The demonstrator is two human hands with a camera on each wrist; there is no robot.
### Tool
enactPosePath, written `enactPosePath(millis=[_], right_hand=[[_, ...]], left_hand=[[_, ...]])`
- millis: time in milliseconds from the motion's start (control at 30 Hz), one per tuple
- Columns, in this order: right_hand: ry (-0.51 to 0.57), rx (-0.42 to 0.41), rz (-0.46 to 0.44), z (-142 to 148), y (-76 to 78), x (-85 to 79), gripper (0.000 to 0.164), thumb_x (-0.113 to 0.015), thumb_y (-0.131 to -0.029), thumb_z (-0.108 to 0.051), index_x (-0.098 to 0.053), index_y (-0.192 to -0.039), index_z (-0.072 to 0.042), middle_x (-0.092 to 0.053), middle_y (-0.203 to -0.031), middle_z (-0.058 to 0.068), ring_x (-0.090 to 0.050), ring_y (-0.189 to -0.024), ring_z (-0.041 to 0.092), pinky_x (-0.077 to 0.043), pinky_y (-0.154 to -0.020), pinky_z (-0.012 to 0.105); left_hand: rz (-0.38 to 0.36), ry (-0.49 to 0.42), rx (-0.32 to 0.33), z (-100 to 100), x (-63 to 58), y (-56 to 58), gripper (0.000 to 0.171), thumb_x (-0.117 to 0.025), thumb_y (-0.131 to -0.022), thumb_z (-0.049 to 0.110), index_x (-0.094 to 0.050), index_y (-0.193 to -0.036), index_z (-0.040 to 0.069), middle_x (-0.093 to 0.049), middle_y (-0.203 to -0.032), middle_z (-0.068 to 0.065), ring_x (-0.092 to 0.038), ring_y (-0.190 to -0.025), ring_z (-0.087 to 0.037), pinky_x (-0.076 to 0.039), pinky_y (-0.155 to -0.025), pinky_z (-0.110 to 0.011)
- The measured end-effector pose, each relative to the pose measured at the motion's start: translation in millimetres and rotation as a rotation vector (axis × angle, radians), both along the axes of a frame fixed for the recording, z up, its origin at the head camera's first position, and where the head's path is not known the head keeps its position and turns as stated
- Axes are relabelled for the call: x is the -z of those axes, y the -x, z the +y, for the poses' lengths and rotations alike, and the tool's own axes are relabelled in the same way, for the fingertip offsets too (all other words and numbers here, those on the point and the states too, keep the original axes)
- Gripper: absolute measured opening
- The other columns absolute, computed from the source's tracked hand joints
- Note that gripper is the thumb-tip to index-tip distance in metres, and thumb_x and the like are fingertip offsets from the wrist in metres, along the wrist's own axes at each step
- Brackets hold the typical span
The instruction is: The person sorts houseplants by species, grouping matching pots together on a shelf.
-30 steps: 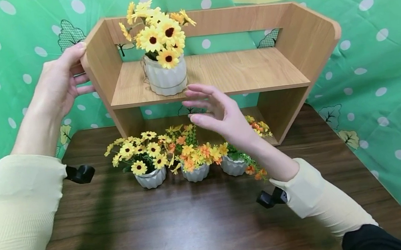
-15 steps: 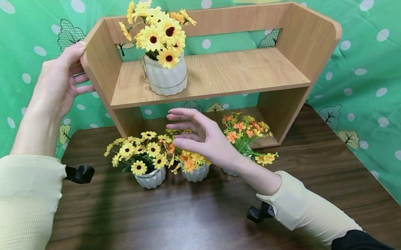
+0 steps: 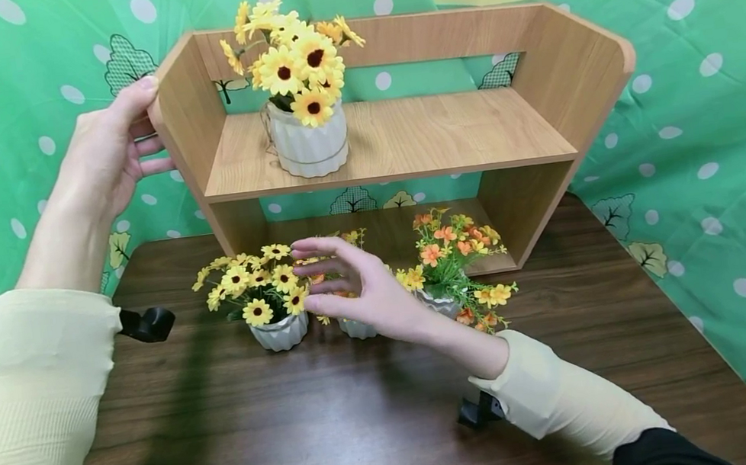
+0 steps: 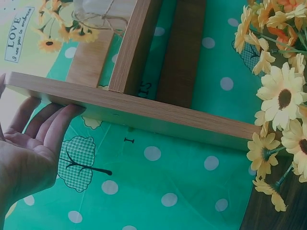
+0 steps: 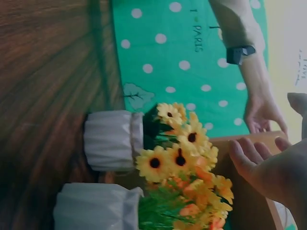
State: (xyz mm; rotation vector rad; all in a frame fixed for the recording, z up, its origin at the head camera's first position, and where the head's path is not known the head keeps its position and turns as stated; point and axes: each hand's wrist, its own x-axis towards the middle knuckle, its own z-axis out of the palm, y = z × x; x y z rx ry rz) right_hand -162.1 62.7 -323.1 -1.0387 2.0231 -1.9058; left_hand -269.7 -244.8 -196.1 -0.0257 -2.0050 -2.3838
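My left hand (image 3: 104,152) holds the left side panel of a two-tier wooden shelf (image 3: 465,130), the thumb at the panel's front edge and the other fingers against its outer face. My right hand (image 3: 359,288) has curved, spread fingers with nothing between them. It hangs in front of the middle pot of orange and yellow flowers (image 3: 359,329), hiding much of it, and its fingertips overlap the left pot of yellow daisies (image 3: 281,333) in the head view. In the right wrist view, the daisies (image 5: 180,155) stand below that hand. A larger pot of yellow flowers (image 3: 310,140) sits on the upper tier.
A third small pot of orange and yellow flowers (image 3: 439,303) stands to the right on the dark wooden table (image 3: 300,440). The shelf's lower tier is behind the row of pots. A green dotted cloth (image 3: 702,149) hangs behind and beside the shelf.
My right hand has moved down and to the left, from beside the upper tier's pot to in front of the small pots. My left hand has stayed on the shelf.
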Motion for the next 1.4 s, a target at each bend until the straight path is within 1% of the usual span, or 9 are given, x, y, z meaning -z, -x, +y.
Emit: enactPosePath(millis=[200, 367, 533, 633, 833, 933, 1067, 1200, 1400], right_hand=[[-0.072, -0.021, -0.008, -3, -4.3, 13.1, 0.064, -0.071, -0.095, -0.01, -0.044, -0.153, -0.016, -0.051, -0.154, 0.011, -0.059, -0.136, 0.031, -0.052, -0.112, 0.042], [-0.104, -0.051, -0.009, -5, -7.1, 23.8, 0.064, -0.072, -0.094, -0.007, -0.045, -0.152, -0.013, -0.05, -0.155, 0.012, -0.058, -0.137, 0.031, -0.052, -0.112, 0.043], [-0.152, -0.044, 0.022, -7, -10.4, 30.3, 0.064, -0.074, -0.094, -0.01, -0.045, -0.152, -0.01, -0.052, -0.153, 0.012, -0.059, -0.136, 0.027, -0.054, -0.11, 0.041], [-0.165, -0.043, 0.052, -8, -13.7, 31.0, 0.064, -0.074, -0.094, -0.01, -0.046, -0.151, -0.012, -0.054, -0.151, 0.011, -0.06, -0.135, 0.025, -0.055, -0.109, 0.04], [-0.164, -0.099, 0.057, -13, -23.8, 34.8, 0.064, -0.075, -0.093, -0.011, -0.046, -0.151, -0.014, -0.054, -0.151, 0.011, -0.06, -0.134, 0.024, -0.054, -0.109, 0.035], [-0.165, -0.119, 0.075, -15, -26.7, 40.2, 0.064, -0.075, -0.093, -0.01, -0.046, -0.15, -0.012, -0.055, -0.15, 0.011, -0.06, -0.135, 0.025, -0.053, -0.11, 0.034], [-0.205, -0.121, 0.105, -16, -28.2, 49.8, 0.064, -0.076, -0.093, -0.014, -0.046, -0.151, -0.013, -0.058, -0.147, 0.007, -0.06, -0.134, 0.024, -0.052, -0.111, 0.031], [-0.246, -0.134, 0.079, -16, -31.0, 61.1, 0.063, -0.075, -0.095, -0.018, -0.046, -0.151, -0.016, -0.058, -0.148, 0.005, -0.06, -0.134, 0.023, -0.051, -0.112, 0.03], [-0.33, -0.154, 0.03, -18, -37.7, 76.5, 0.062, -0.074, -0.097, -0.026, -0.045, -0.152, -0.023, -0.054, -0.152, 0.0, -0.058, -0.134, 0.014, -0.051, -0.112, 0.028]], left_hand=[[-0.011, -0.007, -0.011, 0, 0.1, 1.2, 0.051, -0.077, -0.092, 0.041, -0.065, -0.136, 0.018, -0.068, -0.134, -0.004, -0.077, -0.097, -0.015, -0.065, -0.067, -0.031], [-0.015, -0.017, -0.012, -1, 0.0, 1.8, 0.051, -0.078, -0.091, 0.04, -0.065, -0.135, 0.018, -0.073, -0.123, 0.0, -0.077, -0.097, -0.016, -0.065, -0.067, -0.032], [-0.02, -0.005, -0.018, 0, 0.2, 1.8, 0.052, -0.077, -0.091, 0.041, -0.065, -0.136, 0.019, -0.07, -0.127, 0.0, -0.076, -0.099, -0.015, -0.065, -0.068, -0.031], [-0.019, -0.004, -0.019, 0, 0.3, 1.5, 0.051, -0.077, -0.091, 0.041, -0.065, -0.136, 0.019, -0.071, -0.125, 0.0, -0.077, -0.097, -0.015, -0.065, -0.067, -0.031], [-0.016, -0.013, -0.014, -2, 0.6, 1.7, 0.05, -0.077, -0.092, 0.04, -0.066, -0.135, 0.017, -0.074, -0.119, 0.001, -0.078, -0.094, -0.016, -0.065, -0.067, -0.032], [-0.015, -0.016, -0.008, -2, 0.6, 2.3, 0.05, -0.077, -0.092, 0.04, -0.066, -0.134, 0.017, -0.074, -0.119, 0.001, -0.078, -0.095, -0.016, -0.065, -0.068, -0.032], [-0.016, -0.023, -0.006, -1, 0.4, 2.4, 0.049, -0.077, -0.092, 0.04, -0.067, -0.133, 0.017, -0.074, -0.118, 0.0, -0.078, -0.095, -0.016, -0.065, -0.068, -0.032], [-0.013, -0.027, -0.003, -1, 0.4, 2.2, 0.048, -0.077, -0.092, 0.039, -0.067, -0.133, 0.017, -0.075, -0.117, 0.0, -0.078, -0.095, -0.017, -0.065, -0.068, -0.032], [-0.008, -0.025, 0.001, -1, 0.4, 1.3, 0.046, -0.077, -0.092, 0.039, -0.068, -0.132, 0.016, -0.075, -0.116, 0.0, -0.078, -0.095, -0.017, -0.065, -0.067, -0.032]])
